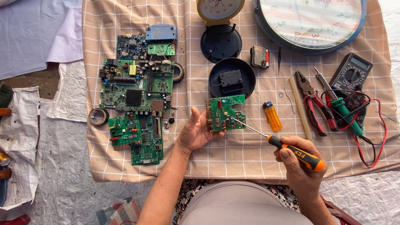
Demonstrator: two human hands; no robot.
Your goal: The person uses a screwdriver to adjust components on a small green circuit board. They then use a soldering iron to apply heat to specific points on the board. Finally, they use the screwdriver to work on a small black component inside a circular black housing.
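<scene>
left hand (195, 132) pinches the small green circuit board (225, 112) at my 12 o'clock, while right hand (301, 166) clenches the orange-handled screwdriver (283, 148), tip on the board.

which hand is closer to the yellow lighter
Right. The right hand, gripping the orange screwdriver, sits just below the yellow lighter. The left hand, holding the small green circuit board, is farther off to its left.
</scene>
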